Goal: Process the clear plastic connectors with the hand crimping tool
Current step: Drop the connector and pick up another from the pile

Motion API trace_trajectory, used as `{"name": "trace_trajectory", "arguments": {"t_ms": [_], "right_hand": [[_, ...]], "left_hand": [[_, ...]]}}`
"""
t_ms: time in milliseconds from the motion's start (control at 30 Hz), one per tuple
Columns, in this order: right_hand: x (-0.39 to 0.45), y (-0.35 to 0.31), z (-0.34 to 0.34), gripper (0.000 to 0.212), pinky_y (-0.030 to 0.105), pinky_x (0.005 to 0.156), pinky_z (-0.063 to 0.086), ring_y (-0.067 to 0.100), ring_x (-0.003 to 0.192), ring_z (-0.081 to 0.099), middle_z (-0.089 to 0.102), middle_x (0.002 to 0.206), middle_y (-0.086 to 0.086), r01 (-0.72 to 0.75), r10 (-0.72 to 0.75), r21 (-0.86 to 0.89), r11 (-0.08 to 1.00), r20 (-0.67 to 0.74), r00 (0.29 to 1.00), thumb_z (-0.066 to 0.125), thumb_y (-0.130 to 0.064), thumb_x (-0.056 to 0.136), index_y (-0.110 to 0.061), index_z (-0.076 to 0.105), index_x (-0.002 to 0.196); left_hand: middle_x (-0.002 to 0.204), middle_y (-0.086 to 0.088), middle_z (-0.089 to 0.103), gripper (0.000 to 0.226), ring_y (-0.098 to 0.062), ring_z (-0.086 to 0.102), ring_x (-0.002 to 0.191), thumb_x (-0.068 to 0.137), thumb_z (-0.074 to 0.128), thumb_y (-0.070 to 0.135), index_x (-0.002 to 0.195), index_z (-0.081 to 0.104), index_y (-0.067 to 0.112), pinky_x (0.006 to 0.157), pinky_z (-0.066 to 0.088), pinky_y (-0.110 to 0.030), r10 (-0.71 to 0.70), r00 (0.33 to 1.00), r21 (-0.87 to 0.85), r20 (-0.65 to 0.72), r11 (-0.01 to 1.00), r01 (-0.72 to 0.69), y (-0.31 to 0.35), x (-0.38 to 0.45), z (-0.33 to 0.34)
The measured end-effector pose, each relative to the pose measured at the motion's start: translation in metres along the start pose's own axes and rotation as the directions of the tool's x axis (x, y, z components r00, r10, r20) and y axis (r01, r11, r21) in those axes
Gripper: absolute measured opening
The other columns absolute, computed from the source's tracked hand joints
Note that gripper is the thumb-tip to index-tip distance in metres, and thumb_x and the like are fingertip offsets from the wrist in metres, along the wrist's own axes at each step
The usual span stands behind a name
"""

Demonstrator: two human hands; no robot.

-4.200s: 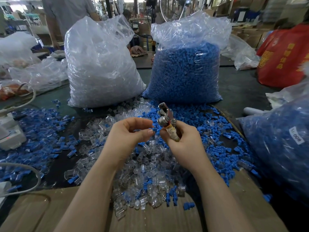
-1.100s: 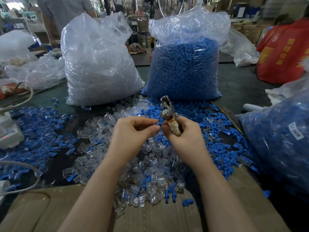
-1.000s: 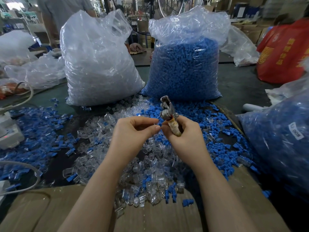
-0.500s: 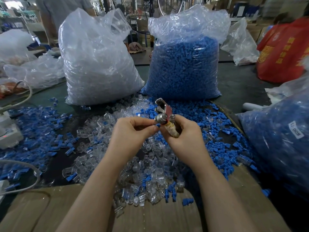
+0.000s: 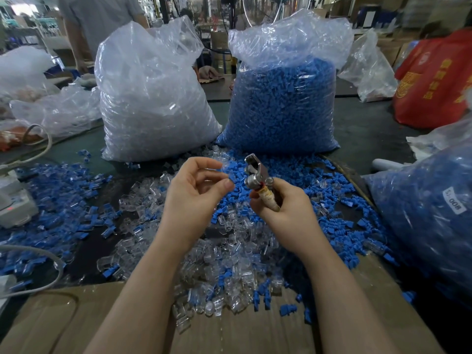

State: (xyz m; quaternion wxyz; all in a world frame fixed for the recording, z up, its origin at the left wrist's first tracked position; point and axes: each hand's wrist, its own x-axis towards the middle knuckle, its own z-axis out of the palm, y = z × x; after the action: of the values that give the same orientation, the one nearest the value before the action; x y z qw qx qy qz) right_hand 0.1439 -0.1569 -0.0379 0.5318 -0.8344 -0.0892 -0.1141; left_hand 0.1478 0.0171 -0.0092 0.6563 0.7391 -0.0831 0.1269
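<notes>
Cluttered bench [image 5: 362, 123]: left hand [image 5: 196, 195] pinched a clear connector [image 5: 224, 167] just beside the crimping tool [image 5: 256, 178] gripped in the right hand [image 5: 286, 213]. Slippery part could drop into the pile [image 5: 217, 264] if misfed.

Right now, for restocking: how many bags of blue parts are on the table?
2. One blue bag stands at centre behind the loose pile; the second blue bag lies at the right edge. Others may be out of view.
</notes>
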Motion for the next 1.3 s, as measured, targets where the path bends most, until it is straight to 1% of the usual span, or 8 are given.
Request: {"name": "trace_trajectory", "arguments": {"t_ms": [333,467,667,800,900,1033,1200,1300], "right_hand": [[-0.0005,0.0020,0.0030,0.014,0.050,0.073,0.053,0.017,0.076,0.063,0.066,0.080,-0.013,-0.005,0.014,-0.077,0.997,0.115,0.993,0.064,-0.033,0.080,-0.030,0.063,0.094],[-0.0009,0.0019,0.0036,0.015,0.050,0.072,0.053,0.018,0.073,0.062,0.066,0.078,-0.011,0.001,0.013,-0.104,0.995,0.131,0.991,0.064,-0.032,0.079,-0.030,0.063,0.093],[-0.0013,0.0019,0.0037,0.012,0.049,0.070,0.053,0.018,0.071,0.061,0.066,0.075,-0.008,0.003,0.014,-0.122,0.993,0.135,0.991,0.057,-0.033,0.076,-0.029,0.062,0.086],[-0.0021,0.0027,0.0033,0.011,0.050,0.066,0.052,0.025,0.068,0.057,0.063,0.072,-0.003,0.026,-0.005,-0.168,0.985,0.125,0.992,0.055,-0.022,0.075,-0.024,0.062,0.084],[-0.0025,0.0018,0.0034,0.016,0.042,0.059,0.048,0.025,0.064,0.055,0.061,0.068,-0.003,0.047,-0.025,-0.208,0.977,0.104,0.994,0.050,-0.020,0.071,-0.025,0.060,0.082],[-0.0026,0.0012,0.0049,0.018,0.039,0.056,0.045,0.021,0.058,0.051,0.056,0.060,-0.007,0.066,-0.048,-0.235,0.970,0.083,0.995,0.048,-0.020,0.070,-0.032,0.057,0.080],[-0.0026,0.0025,0.0056,0.023,0.036,0.061,0.043,0.025,0.066,0.053,0.058,0.066,-0.007,0.077,-0.056,-0.279,0.957,0.083,0.995,0.053,-0.017,0.076,-0.027,0.061,0.095],[-0.0030,0.0003,0.0062,0.023,0.039,0.058,0.045,0.023,0.064,0.053,0.059,0.067,-0.005,0.082,-0.071,-0.314,0.946,0.044,0.996,0.048,-0.028,0.071,-0.026,0.058,0.092]], "left_hand": [[0.092,0.007,0.072,0.035,-0.010,0.070,0.090,0.085,0.072,0.001,0.104,0.058,0.026,0.085,0.056,-0.027,0.138,0.989,0.098,0.062,0.985,-0.143,0.0007,-0.0014,-0.0036],[0.091,0.009,0.072,0.037,-0.008,0.070,0.090,0.084,0.072,0.000,0.104,0.057,0.028,0.083,0.055,-0.021,0.155,0.985,0.099,0.081,0.982,-0.163,0.0015,-0.0016,-0.0035],[0.091,0.008,0.072,0.038,-0.007,0.070,0.090,0.085,0.071,-0.002,0.105,0.057,0.027,0.082,0.054,-0.019,0.145,0.985,0.080,0.098,0.985,-0.153,0.0012,-0.0020,-0.0028],[0.093,0.000,0.072,0.036,-0.011,0.071,0.090,0.086,0.069,-0.004,0.106,0.057,0.023,0.085,0.056,-0.025,0.136,0.985,0.043,0.106,0.989,-0.142,0.0016,-0.0025,-0.0020],[0.094,-0.005,0.072,0.035,-0.015,0.071,0.092,0.086,0.068,-0.005,0.109,0.057,0.019,0.088,0.057,-0.029,0.130,0.985,0.011,0.114,0.991,-0.132,0.0020,-0.0027,-0.0019],[0.093,-0.002,0.072,0.035,-0.012,0.071,0.091,0.086,0.067,-0.006,0.110,0.057,0.018,0.082,0.055,-0.021,0.130,0.984,0.004,0.121,0.991,-0.131,0.0024,-0.0022,-0.0028],[0.091,0.000,0.072,0.036,-0.006,0.070,0.087,0.087,0.066,-0.006,0.111,0.059,0.020,0.079,0.053,-0.016,0.108,0.987,0.036,0.122,0.993,-0.113,0.0039,-0.0031,-0.0029],[0.093,0.000,0.074,0.031,-0.008,0.071,0.088,0.088,0.066,0.000,0.111,0.064,0.021,0.079,0.054,-0.017,0.053,0.993,0.035,0.105,0.998,-0.057,0.0035,-0.0020,-0.0061]]}}
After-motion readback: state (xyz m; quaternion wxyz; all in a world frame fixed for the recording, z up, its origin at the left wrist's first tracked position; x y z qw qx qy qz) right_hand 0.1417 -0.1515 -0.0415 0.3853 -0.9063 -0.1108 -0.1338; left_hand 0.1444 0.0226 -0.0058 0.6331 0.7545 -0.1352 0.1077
